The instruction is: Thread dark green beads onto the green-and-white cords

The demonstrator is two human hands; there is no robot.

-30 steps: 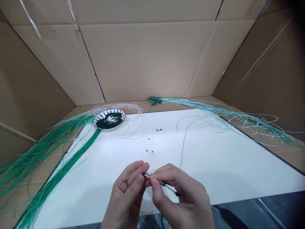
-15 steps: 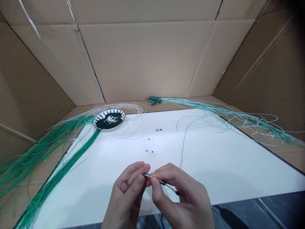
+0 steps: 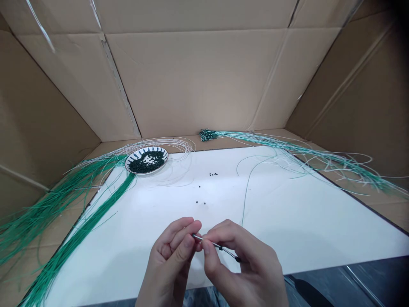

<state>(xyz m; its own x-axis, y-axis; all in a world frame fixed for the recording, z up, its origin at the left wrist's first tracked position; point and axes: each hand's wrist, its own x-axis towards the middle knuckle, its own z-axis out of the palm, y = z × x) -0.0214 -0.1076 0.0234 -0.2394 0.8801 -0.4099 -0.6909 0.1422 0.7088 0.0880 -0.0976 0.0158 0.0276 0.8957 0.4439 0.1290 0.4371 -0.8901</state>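
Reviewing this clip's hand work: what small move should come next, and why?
Probably slide the dark bead along the pale strand toward the right hand: the left hand has it at its fingertips, while the right pinches the strand close by.

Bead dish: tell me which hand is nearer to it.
Left. The left hand is on the person's side of the bead dish, slightly right; the right hand is on that side too, but farther right.
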